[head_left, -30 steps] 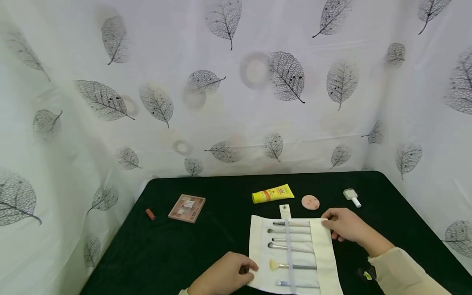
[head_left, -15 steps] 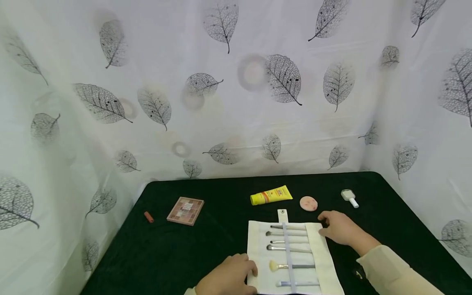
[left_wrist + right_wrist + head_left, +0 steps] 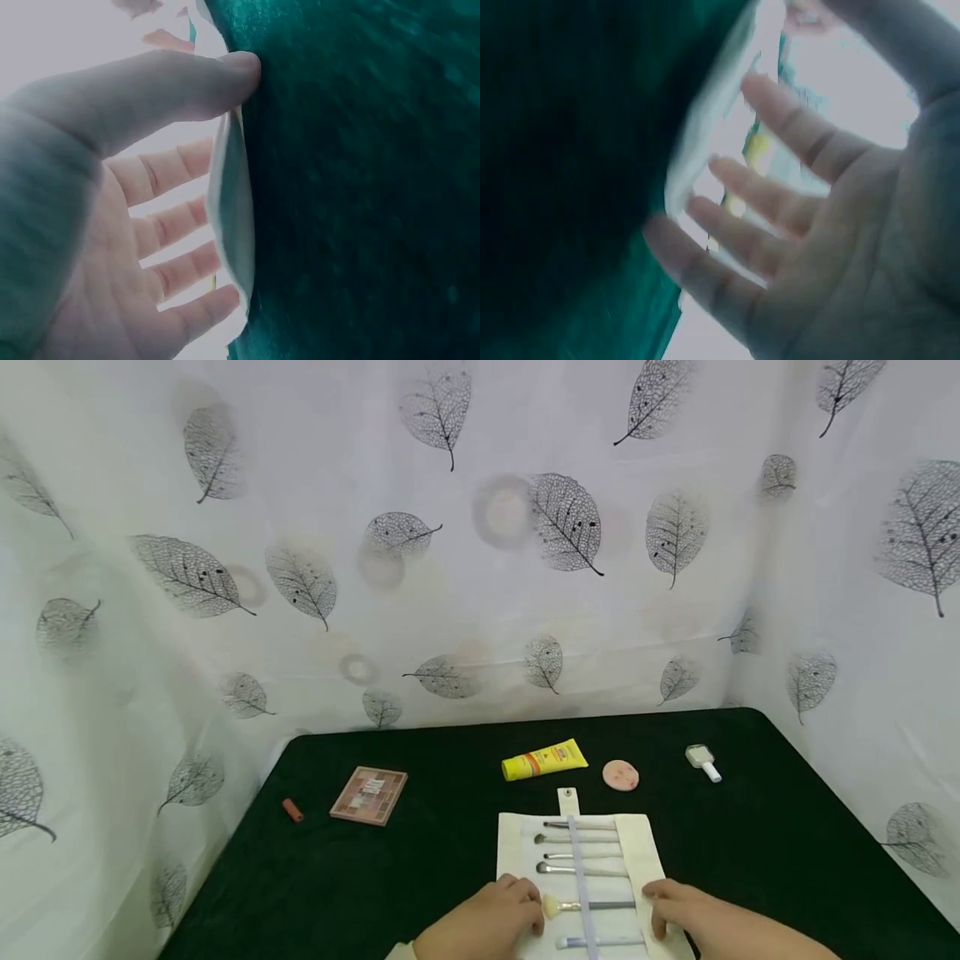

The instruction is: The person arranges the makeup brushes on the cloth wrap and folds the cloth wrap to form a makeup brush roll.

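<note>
A cream cloth brush roll [image 3: 531, 842] lies unfolded on the table in the head view. Several makeup brushes, among them a fan brush [image 3: 552, 907], sit under its lilac strap. My left hand [image 3: 487, 920] is at the roll's lower left edge. In the left wrist view the cloth edge [image 3: 232, 202] runs between its thumb and fingers. On the opposite side, my right hand [image 3: 701, 920] touches the cream flap with thumb and forefinger apart. Its fingers [image 3: 769, 187] look loosely extended in the right wrist view, where the thumb tip is out of frame.
Behind the roll lie a yellow tube [image 3: 545, 760], a round pink sponge pad [image 3: 621, 775] and a small white hand mirror [image 3: 703, 762]. An eyeshadow palette [image 3: 369, 795] and a small red-brown tube [image 3: 292, 811] are on the left. A leaf-print curtain [image 3: 465, 602] surrounds the dark green table.
My right hand has come down from the roll's upper right corner to lower on its right flap. My left hand has shifted slightly right and farther onto the roll. The head view has shifted slightly.
</note>
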Motion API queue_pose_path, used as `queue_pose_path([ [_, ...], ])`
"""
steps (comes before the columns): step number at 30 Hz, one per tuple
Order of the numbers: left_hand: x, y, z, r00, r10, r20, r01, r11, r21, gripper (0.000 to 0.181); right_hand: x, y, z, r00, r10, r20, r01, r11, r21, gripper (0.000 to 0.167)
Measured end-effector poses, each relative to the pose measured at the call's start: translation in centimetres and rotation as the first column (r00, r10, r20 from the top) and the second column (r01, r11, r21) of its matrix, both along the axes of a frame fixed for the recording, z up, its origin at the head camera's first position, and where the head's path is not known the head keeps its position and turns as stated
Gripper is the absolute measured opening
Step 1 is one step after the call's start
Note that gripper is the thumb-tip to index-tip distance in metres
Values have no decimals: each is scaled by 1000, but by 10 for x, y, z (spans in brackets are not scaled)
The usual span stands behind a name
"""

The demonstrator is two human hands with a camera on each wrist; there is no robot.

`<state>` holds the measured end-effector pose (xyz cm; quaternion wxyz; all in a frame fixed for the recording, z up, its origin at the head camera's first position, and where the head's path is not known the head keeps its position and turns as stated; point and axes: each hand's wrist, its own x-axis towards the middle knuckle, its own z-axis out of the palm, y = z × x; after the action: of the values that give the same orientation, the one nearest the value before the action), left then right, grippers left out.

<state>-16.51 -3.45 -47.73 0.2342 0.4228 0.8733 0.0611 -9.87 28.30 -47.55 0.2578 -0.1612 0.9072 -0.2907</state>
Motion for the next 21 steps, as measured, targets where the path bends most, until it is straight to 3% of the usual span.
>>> queue_pose_path([
  [2, 0, 0, 0, 1000, 6, -7, -6, 1000, -1, 25, 5, -4, -5, 999, 35, -22, -35, 999, -17, 31],
  [8, -7, 0, 5, 999, -33, -27, 34, 998, 56, 3, 7, -11, -4, 997, -8, -74, 8, 1000, 5, 24],
  [11, -15, -1, 12, 998, 34, 46, -39, 991, 130, 10, 4, -4, 3, 996, -29, -80, 24, 998, -63, 13],
  [13, -21, -1, 16, 989, 106, 107, -123, 978, 171, 12, -2, 2, 8, 995, -47, -84, 37, 992, -117, 9],
  [15, -27, 0, 18, 977, 172, 127, -194, 963, 187, 14, -9, 6, 12, 992, -58, -108, 42, 989, -145, 9],
  [21, -36, 9, 12, 968, 252, -11, -248, 959, 136, 14, -32, 11, 9, 978, -103, -183, 87, 992, -93, 9],
])
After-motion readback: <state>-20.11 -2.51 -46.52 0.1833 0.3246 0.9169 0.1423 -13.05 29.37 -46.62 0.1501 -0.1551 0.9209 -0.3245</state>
